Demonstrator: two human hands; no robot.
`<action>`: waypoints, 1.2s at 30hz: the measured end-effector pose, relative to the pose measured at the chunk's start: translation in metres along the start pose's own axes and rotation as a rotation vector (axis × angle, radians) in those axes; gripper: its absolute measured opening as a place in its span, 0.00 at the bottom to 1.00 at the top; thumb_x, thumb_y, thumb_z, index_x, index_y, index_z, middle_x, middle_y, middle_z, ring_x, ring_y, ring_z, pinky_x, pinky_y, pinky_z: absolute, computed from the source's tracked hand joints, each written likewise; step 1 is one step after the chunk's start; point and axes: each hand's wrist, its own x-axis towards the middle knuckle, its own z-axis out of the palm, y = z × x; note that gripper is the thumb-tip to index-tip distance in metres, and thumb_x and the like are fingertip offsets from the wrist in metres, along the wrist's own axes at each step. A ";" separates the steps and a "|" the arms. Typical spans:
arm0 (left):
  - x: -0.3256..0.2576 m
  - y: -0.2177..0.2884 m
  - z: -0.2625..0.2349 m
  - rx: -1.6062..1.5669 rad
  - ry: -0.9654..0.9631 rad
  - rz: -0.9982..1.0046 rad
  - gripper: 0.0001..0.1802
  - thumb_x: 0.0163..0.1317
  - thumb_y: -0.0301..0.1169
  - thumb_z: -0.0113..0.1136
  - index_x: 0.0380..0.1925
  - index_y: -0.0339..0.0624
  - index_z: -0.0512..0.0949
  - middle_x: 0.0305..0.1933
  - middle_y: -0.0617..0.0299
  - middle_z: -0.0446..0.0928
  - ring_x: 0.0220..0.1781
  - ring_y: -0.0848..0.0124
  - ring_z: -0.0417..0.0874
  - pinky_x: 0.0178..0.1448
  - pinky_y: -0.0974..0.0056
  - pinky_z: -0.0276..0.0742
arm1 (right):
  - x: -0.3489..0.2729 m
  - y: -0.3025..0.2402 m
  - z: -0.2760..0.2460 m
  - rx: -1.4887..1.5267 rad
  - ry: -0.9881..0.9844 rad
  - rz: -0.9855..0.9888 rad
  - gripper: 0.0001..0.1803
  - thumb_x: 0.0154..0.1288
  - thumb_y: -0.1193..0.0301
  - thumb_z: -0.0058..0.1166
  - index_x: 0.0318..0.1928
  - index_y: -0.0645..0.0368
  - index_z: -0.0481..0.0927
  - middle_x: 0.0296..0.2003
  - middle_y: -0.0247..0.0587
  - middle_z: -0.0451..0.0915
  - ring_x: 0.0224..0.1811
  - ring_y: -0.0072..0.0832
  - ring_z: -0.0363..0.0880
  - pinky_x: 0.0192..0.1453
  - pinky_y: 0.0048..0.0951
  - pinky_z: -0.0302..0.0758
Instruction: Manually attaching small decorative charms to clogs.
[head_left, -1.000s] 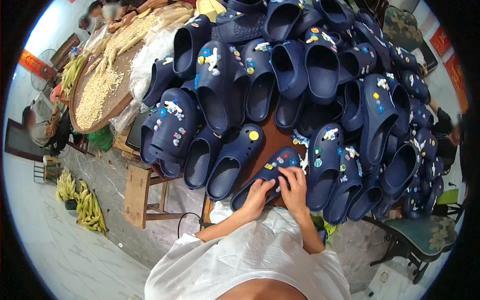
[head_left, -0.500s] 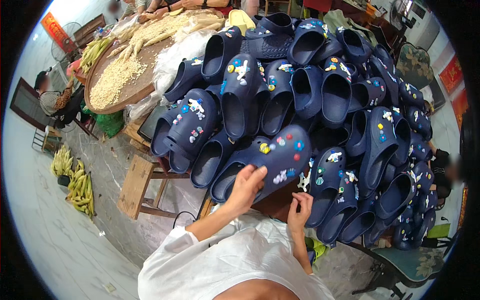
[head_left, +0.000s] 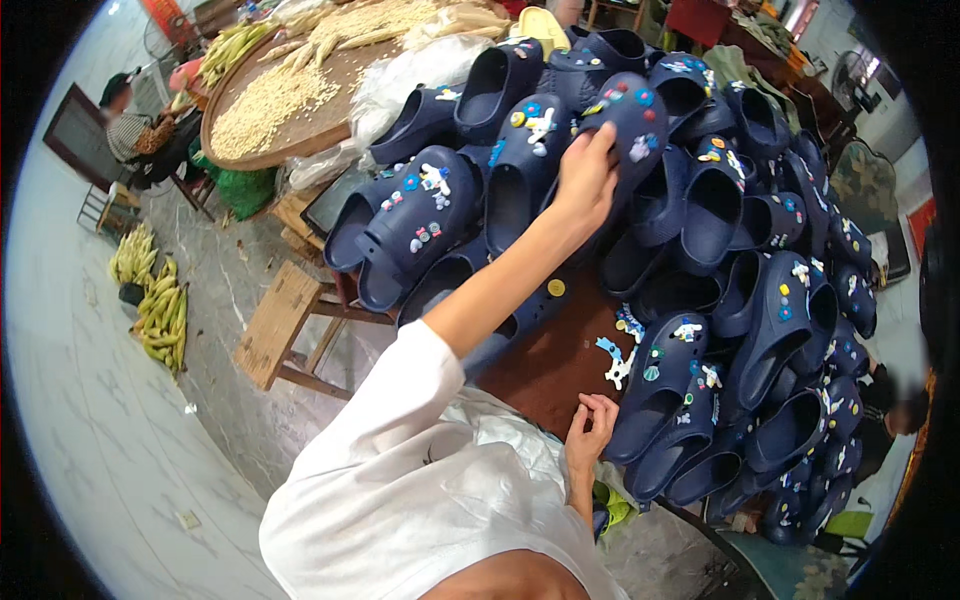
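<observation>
My left hand reaches across the pile, closed on a dark blue clog with coloured charms. It holds the clog up over other clogs. My right hand rests at the near table edge, fingers loosely curled and apart from the thumb, with nothing visible in it. Just beyond it, white and blue character charms lie on the brown tabletop. Beside that hand stands a decorated clog. Under my left forearm is another clog with a round yellow charm, partly hidden.
Many dark blue clogs are heaped over the table. A round tray of corn kernels and a plastic bag are at the far left. A wooden stool stands left; corn cobs lie on the floor. People sit nearby.
My left hand has carried the clog away from me, up and to the right over the pile. More brown tabletop shows. My right hand stays near the table edge.
</observation>
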 end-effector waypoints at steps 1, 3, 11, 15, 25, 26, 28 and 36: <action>0.013 -0.002 0.010 0.017 0.034 0.023 0.19 0.74 0.32 0.47 0.61 0.33 0.68 0.58 0.51 0.76 0.59 0.61 0.80 0.63 0.55 0.77 | -0.002 -0.001 0.000 0.009 0.001 0.024 0.10 0.61 0.81 0.54 0.43 0.61 0.82 0.46 0.49 0.74 0.51 0.44 0.75 0.55 0.40 0.73; 0.040 -0.006 0.012 0.045 0.014 0.047 0.15 0.71 0.33 0.50 0.54 0.39 0.71 0.55 0.57 0.76 0.56 0.65 0.78 0.59 0.57 0.75 | -0.004 0.000 -0.001 0.000 -0.013 0.015 0.10 0.62 0.81 0.53 0.43 0.61 0.82 0.46 0.48 0.74 0.51 0.44 0.75 0.55 0.40 0.73; 0.154 -0.044 -0.028 0.053 0.295 0.189 0.06 0.57 0.20 0.52 0.34 0.38 0.74 0.30 0.57 0.77 0.32 0.63 0.83 0.33 0.51 0.81 | -0.009 0.006 -0.001 -0.038 -0.018 0.026 0.09 0.63 0.80 0.54 0.43 0.60 0.82 0.46 0.48 0.74 0.51 0.44 0.75 0.55 0.40 0.73; 0.168 -0.038 -0.026 0.339 0.126 -0.011 0.16 0.58 0.22 0.52 0.48 0.38 0.77 0.42 0.58 0.80 0.43 0.69 0.82 0.46 0.65 0.79 | -0.008 0.012 0.004 -0.021 -0.013 0.069 0.09 0.63 0.79 0.55 0.43 0.60 0.82 0.46 0.47 0.75 0.51 0.44 0.75 0.55 0.39 0.73; 0.135 -0.058 -0.060 0.610 0.045 0.256 0.23 0.60 0.29 0.58 0.56 0.36 0.73 0.37 0.57 0.79 0.30 0.71 0.76 0.33 0.70 0.72 | -0.006 0.015 0.010 -0.045 -0.064 0.086 0.09 0.64 0.79 0.54 0.43 0.60 0.81 0.46 0.47 0.75 0.51 0.43 0.75 0.56 0.37 0.73; 0.105 -0.050 -0.062 0.635 -0.004 0.306 0.27 0.60 0.31 0.60 0.60 0.36 0.72 0.39 0.54 0.80 0.34 0.68 0.78 0.39 0.68 0.75 | -0.005 0.013 0.011 -0.032 -0.074 0.075 0.09 0.64 0.80 0.54 0.43 0.60 0.81 0.46 0.47 0.75 0.51 0.43 0.76 0.55 0.37 0.73; 0.021 -0.025 -0.048 0.702 -0.140 0.359 0.17 0.61 0.22 0.56 0.51 0.35 0.77 0.44 0.59 0.82 0.44 0.72 0.82 0.50 0.68 0.78 | -0.005 0.011 0.012 -0.013 -0.087 0.064 0.09 0.63 0.80 0.54 0.43 0.60 0.81 0.46 0.47 0.75 0.51 0.43 0.76 0.55 0.37 0.73; -0.203 0.000 -0.114 1.428 -0.246 0.326 0.10 0.57 0.21 0.60 0.40 0.38 0.82 0.40 0.53 0.80 0.44 0.56 0.81 0.51 0.59 0.76 | 0.018 -0.012 0.025 0.013 -0.182 -0.033 0.09 0.63 0.79 0.54 0.43 0.60 0.82 0.46 0.47 0.74 0.51 0.43 0.76 0.55 0.39 0.73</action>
